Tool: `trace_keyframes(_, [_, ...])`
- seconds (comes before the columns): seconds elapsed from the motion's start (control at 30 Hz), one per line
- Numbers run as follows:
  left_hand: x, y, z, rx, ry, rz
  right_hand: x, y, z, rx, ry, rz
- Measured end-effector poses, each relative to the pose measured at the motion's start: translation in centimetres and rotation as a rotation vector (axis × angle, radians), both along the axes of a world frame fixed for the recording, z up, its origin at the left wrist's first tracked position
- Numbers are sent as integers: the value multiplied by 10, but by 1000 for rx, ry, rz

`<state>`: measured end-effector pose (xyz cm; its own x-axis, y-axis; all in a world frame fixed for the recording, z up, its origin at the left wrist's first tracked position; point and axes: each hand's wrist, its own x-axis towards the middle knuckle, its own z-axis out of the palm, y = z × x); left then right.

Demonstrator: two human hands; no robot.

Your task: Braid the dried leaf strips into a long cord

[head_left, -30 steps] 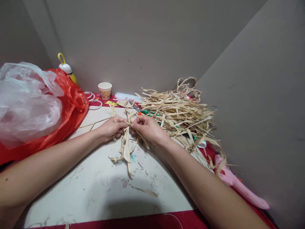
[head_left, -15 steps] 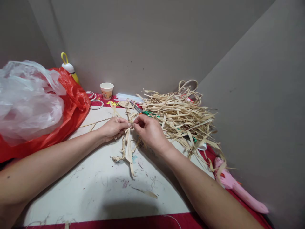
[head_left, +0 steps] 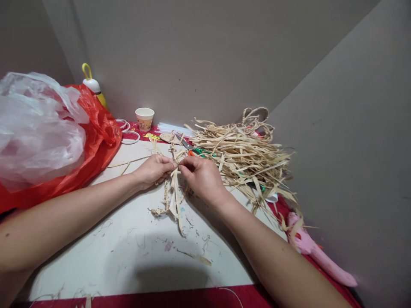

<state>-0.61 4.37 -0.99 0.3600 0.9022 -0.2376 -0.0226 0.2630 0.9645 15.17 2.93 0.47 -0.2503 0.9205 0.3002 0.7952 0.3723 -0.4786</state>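
Observation:
My left hand [head_left: 156, 170] and my right hand [head_left: 201, 174] meet fingertip to fingertip over the white board [head_left: 96, 252]. Both pinch a pale straw strip [head_left: 175, 199], whose loose ends hang down toward me. The exact grip point between the fingers is too small to make out. Beneath and around the fingers lies a braided straw piece [head_left: 166, 196], with one braided end bent to the left. Beyond my right fingers rest scissors [head_left: 201, 151] with green and orange handles, partly under straw.
A large heap of dry straw [head_left: 247, 149] spreads at the right. Clear and red plastic bags [head_left: 102, 141] bulge at the left. Along the back stand a paper cup [head_left: 144, 119] and a yellow bottle [head_left: 93, 85]. A pink object [head_left: 321, 256] lies at the right edge.
Both hands keep their pinch at nearly the same place. The hanging strip's lower ends have shifted slightly right and spread apart. The camera view has moved a little.

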Motion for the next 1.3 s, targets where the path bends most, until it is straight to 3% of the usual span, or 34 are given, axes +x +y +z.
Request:
trace_keyframes(0.23, [0, 3, -3, -3, -50, -2, 2, 0, -1, 45, -37, -18])
trace_keyframes(0.43, [1, 5, -1, -29, -49, 28, 6, 3, 4, 7, 25, 116])
trace_keyframes(0.7, [0, 6, 4, -86, -155, -7, 14, 16, 5, -265, 438, 60])
trace_keyframes(0.93, [0, 9, 0, -101, -133, -42, 14, 18, 1, -472, 397, 208])
trace_keyframes(1.13, [1, 9, 0, -82, -89, -43, 14, 16, 4, -615, 420, 228])
trace_keyframes(1.3, [1, 8, 0, -45, -50, -45, 11, 16, 1, -705, 571, 214])
